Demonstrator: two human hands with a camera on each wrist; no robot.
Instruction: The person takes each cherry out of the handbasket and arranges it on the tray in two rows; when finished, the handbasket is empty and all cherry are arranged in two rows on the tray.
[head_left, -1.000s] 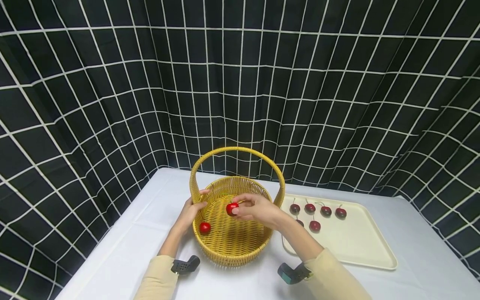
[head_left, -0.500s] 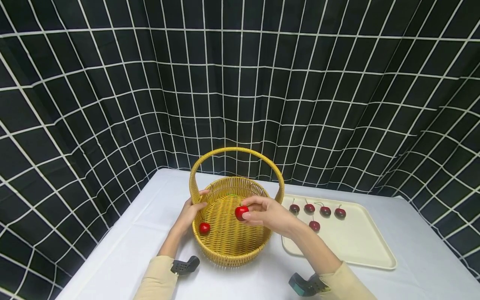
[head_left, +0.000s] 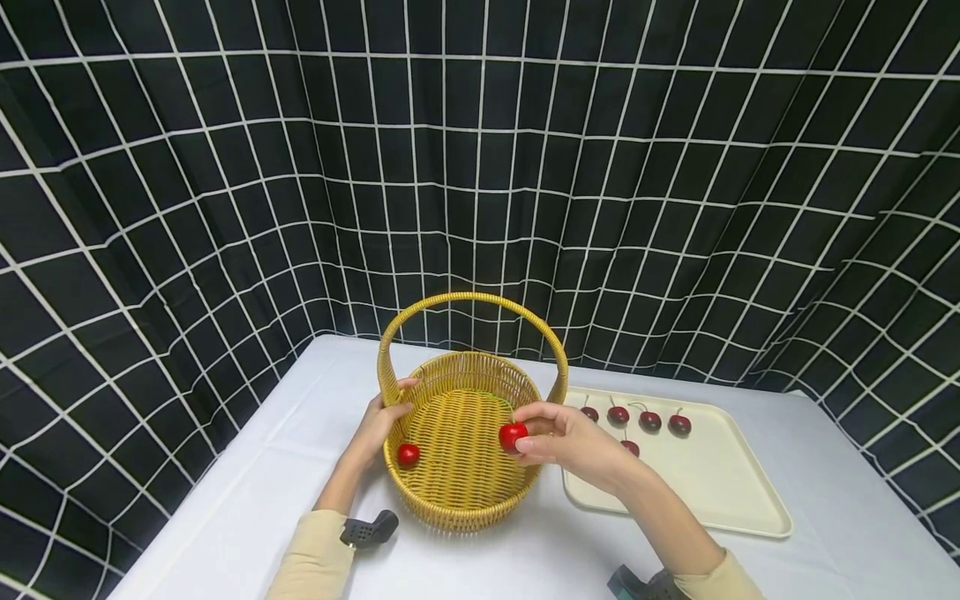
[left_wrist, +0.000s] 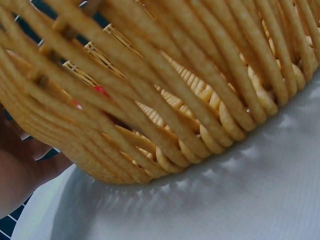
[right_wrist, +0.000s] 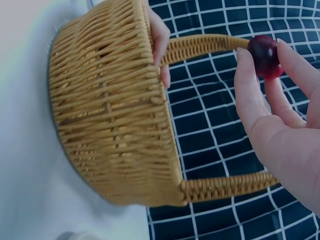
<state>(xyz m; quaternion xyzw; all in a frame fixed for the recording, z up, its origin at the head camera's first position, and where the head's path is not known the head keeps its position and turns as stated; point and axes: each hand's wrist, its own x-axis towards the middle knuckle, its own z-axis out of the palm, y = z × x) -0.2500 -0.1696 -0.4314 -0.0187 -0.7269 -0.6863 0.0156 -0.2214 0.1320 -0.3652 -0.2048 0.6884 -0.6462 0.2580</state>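
A yellow woven basket (head_left: 459,527) with a tall arched handle stands on the table. My left hand (head_left: 378,423) grips its left rim near the handle's foot, the thumb over the inside; in the right wrist view that hand's fingers (right_wrist: 159,37) show over the rim. Between thumb and fingertips, my right hand (head_left: 573,443) pinches a bright red cherry (head_left: 512,437) over the basket's right side. The right wrist view shows the same cherry (right_wrist: 264,54) darker, held above rim height. One more red cherry (head_left: 408,454) lies inside the basket at the left.
Right of the basket, a cream tray (head_left: 712,500) carries several dark red cherries (head_left: 650,422) with stems; my right hand and forearm overlap its left part. A white cloth (head_left: 240,517) covers the table. Black curtains (head_left: 465,167) with a white grid enclose the back and sides.
My right hand has moved to the right with the cherry, from over the basket's middle to near its right rim. The left hand and the basket have stayed in place.
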